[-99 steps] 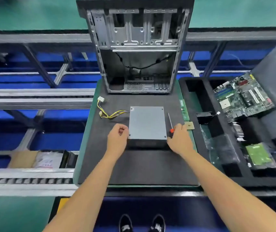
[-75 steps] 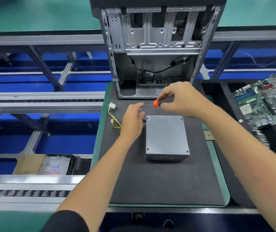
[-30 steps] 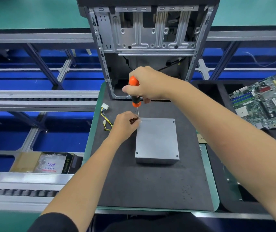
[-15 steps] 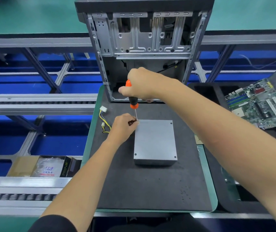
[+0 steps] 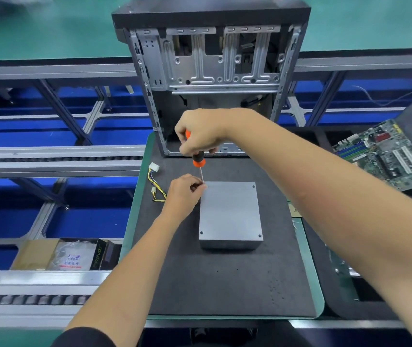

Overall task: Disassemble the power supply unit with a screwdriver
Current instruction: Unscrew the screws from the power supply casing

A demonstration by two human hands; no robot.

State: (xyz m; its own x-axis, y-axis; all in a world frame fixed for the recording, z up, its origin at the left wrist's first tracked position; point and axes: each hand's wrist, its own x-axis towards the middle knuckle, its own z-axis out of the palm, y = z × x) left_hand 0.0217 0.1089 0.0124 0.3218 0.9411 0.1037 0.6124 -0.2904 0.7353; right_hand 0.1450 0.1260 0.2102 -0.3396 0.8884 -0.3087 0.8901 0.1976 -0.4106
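I see the main risk at the far-left corner of the power supply unit (image 5: 230, 211), where the screwdriver (image 5: 198, 163) tip meets the lid. If the tip is not seated square in the screw head, which my own fingers hide from me, I judge that it could cam out and skate across the bare metal, or chew the head. The shaft leans slightly, so any sideways push from above would make that worse. A freed screw could also roll off onto the dark foam mat (image 5: 225, 279) and be hard to spot. The box itself is held by nothing but its weight and my steadying fingers, so hard torque might twist it on the foam.

My right hand (image 5: 201, 130) reaches in from the right, arm crossing over the mat, fingers curled tight round the orange handle with the tool nearly upright. My left hand (image 5: 182, 192) comes up from the near side, its fingers pinching the lower shaft right at the corner of the box to guide the tip.

The unit lies flat in the middle of the mat, just near of the open computer case (image 5: 212, 78), its yellow cable bundle (image 5: 156, 186) trailing off to the left. Three other lid screws show, all seemingly in place.
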